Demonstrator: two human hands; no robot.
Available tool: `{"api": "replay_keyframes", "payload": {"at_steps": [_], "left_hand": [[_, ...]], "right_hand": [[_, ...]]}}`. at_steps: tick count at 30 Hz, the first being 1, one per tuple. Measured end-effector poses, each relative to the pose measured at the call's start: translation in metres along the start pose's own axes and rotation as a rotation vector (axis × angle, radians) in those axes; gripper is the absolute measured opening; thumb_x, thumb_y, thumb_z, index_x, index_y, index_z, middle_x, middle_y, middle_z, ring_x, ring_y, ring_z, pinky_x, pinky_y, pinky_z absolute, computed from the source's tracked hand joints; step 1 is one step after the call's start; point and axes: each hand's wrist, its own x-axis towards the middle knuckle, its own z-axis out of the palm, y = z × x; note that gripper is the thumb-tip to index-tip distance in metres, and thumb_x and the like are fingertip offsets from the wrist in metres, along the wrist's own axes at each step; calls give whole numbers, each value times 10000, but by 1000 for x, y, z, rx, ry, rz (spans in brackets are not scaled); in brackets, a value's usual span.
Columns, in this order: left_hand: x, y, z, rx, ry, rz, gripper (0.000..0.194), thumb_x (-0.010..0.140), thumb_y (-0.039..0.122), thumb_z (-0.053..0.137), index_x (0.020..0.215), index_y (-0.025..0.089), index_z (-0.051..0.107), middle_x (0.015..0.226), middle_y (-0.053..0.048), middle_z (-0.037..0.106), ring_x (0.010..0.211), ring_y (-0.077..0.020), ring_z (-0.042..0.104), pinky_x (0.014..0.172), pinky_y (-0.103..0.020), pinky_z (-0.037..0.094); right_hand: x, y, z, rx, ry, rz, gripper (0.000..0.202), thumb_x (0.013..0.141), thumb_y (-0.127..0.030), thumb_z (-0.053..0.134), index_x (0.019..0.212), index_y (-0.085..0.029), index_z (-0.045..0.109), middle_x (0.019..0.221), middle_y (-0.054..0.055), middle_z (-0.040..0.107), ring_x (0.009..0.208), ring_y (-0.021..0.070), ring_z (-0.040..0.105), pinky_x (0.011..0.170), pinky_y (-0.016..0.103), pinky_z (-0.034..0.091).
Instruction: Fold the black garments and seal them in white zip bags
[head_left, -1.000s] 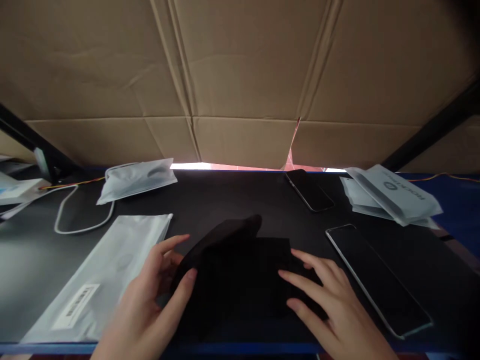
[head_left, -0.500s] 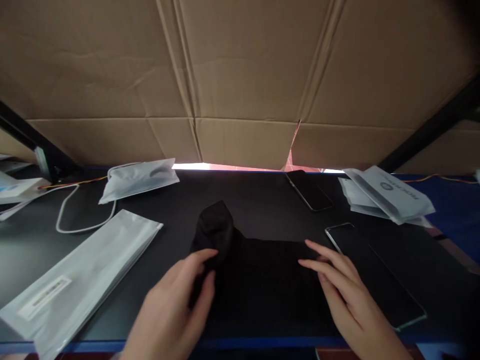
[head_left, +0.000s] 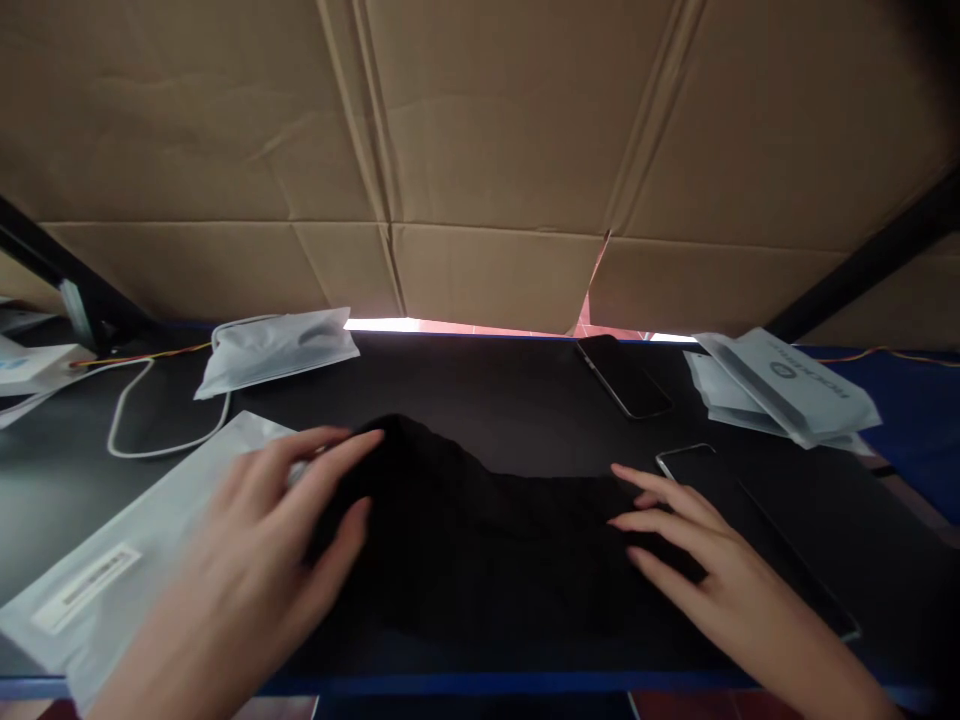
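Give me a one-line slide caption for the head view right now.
Both hands, left hand and right hand, spread a black cloth flat on the dark table beside a white pouch.

Dark worktop (head_left: 525, 385) with blue front edge. Lying on it: black cloth (head_left: 480, 540) at centre, long white pouch (head_left: 142, 545) at left, white cable (head_left: 142, 420), second white pouch (head_left: 277, 345) at rear left, two phones (head_left: 622, 375) (head_left: 750, 510) at right, stack of white pouches (head_left: 780, 385) far right.
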Motion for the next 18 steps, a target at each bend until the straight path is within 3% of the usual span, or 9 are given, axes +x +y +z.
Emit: {"api": "replay_keyframes", "payload": {"at_steps": [1,3,6,8,11,12,14,16,18], "left_hand": [[13,9,5,37,-46,71,506,1058,351,559,1565,359,559,1534,-94,613,1319,-392,624,1086,-575,517],[38,15,14,120,-125,207,371,1082,323,508,1409,339,681,1513,-86,664,1350,-403,614,1059,-587,503],[70,3,23,168,-227,280,275,1098,344,497,1001,274,745,1115,-59,798,1153,-345,701,1035,-572,487],[83,-5,24,181,-213,242,309,1109,372,477,966,248,721,1018,-69,778,1036,-320,705,1014,-560,495],[82,2,19,215,-114,171,345,1114,362,435,1259,195,700,1256,-162,736,1134,-377,670,987,-581,507],[75,9,17,187,-98,173,364,1113,349,432,1331,190,677,1314,-172,715,1163,-382,663,977,-575,518],[54,26,14,56,-137,222,348,1109,352,469,1360,231,678,1333,-134,715,1148,-344,690,947,-521,560],[30,38,15,-79,-219,277,302,1084,393,564,1329,287,705,1324,-83,740,1131,-316,728,932,-485,603],[12,42,21,-109,-243,299,302,1063,428,621,1324,307,710,1363,-67,756,1190,-342,742,983,-529,621]], "right_hand": [[5,-1,-3,33,9,2,229,1057,-493,641,1100,-376,834,1597,24,637,1406,332,664,1170,550,568],[16,-3,-7,111,62,36,244,1042,-513,664,1034,-335,831,1377,50,769,1237,305,752,1077,473,619],[38,-3,-7,196,221,172,317,1007,-557,704,1029,-263,818,827,39,791,794,251,790,770,368,653],[53,-4,-4,208,302,244,389,1016,-585,681,1080,-222,805,692,18,727,624,221,745,637,337,613],[61,-12,0,193,426,274,480,1042,-603,624,1305,-216,733,1075,99,797,712,213,787,646,338,619],[57,-17,1,164,477,264,490,1045,-595,618,1367,-236,700,1217,122,773,810,226,802,693,351,632],[41,-28,2,40,531,176,424,1051,-558,623,1368,-287,704,1301,125,745,1023,271,781,790,384,643],[21,-37,7,-70,295,22,312,1069,-509,619,1314,-359,743,1357,90,732,1193,305,735,961,460,629],[8,-39,14,-149,117,-29,301,1037,-510,687,1312,-409,754,1425,60,712,1267,335,702,1029,527,611]]}}
